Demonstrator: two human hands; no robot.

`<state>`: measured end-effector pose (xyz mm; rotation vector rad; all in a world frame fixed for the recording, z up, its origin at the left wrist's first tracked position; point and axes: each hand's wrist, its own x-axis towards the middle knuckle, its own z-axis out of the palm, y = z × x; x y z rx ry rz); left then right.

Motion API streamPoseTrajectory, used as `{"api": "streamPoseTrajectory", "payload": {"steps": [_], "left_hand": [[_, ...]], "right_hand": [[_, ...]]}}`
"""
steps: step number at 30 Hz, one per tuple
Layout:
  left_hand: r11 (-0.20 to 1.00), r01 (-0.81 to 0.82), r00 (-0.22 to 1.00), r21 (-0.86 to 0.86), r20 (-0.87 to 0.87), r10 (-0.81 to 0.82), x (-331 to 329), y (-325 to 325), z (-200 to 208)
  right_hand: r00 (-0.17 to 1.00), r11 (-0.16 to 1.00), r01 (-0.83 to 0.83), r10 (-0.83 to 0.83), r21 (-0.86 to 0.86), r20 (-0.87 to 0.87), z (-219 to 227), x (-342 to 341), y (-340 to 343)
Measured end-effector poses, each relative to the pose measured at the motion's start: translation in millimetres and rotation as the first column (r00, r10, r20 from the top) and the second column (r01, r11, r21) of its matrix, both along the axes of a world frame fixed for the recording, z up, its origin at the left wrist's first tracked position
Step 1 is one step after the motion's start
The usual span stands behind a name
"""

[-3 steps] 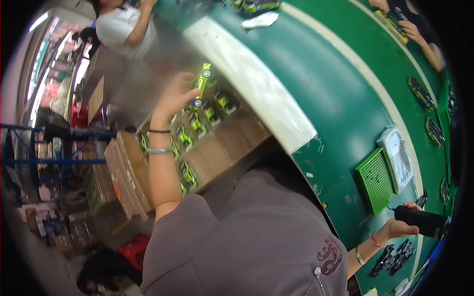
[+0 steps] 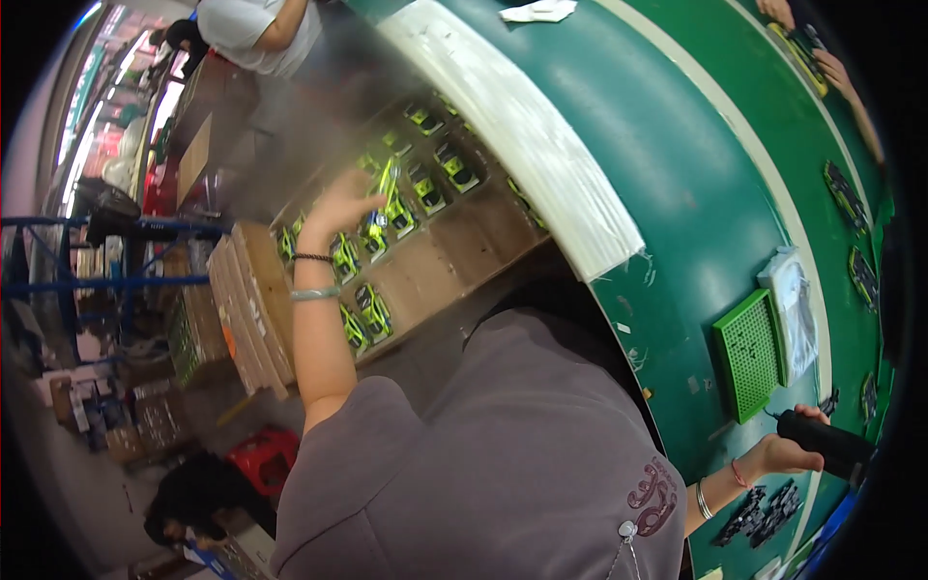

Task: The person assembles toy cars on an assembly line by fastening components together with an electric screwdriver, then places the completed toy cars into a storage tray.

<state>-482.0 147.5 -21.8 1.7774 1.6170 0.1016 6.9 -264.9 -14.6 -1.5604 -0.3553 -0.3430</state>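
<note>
My left hand [image 2: 340, 205] is closed on a yellow-green toy car [image 2: 389, 180], pinched between thumb and fingers. It hangs over a brown cardboard box [image 2: 425, 282], where rows of similar toy cars lie; one of them [image 2: 455, 166] shows black and green from above. The held car is slightly blurred and overlaps the cars beneath it, so I cannot tell whether it touches them. Far to the right, my right hand [image 2: 788, 452] is wrapped round a black cylindrical tool [image 2: 824, 443], which looks like an electric screwdriver, above the green table [image 2: 667, 242].
A green perforated tray [image 2: 749, 356] lies beside a clear plastic bag [image 2: 795, 319]. Black parts [image 2: 764, 512] sit near my right wrist. A white strip [image 2: 522, 126] covers the table edge. Stacked cardboard [image 2: 253, 304] stands left of the box. Other people work nearby.
The toy car in my left hand has moved down closer to the cars in the box. The view has shifted a little, and my right hand keeps hold of the black tool.
</note>
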Motion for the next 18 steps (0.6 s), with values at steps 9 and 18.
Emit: {"api": "streamPoseTrajectory", "payload": {"steps": [9, 18], "left_hand": [[0.888, -0.295, 0.951, -0.352, -0.198, 0.237, -81.5, -74.6, -129.1], [0.938, 0.205, 0.945, -0.281, -0.195, -0.264, 1.5, -17.2, -51.9]], "right_hand": [[0.995, 0.995, 0.071, -0.065, -0.07, 0.078, 2.5, -10.4, 22.8], [0.996, 0.996, 0.074, -0.072, 0.043, -0.049, -17.8, -0.6, -10.4]]}}
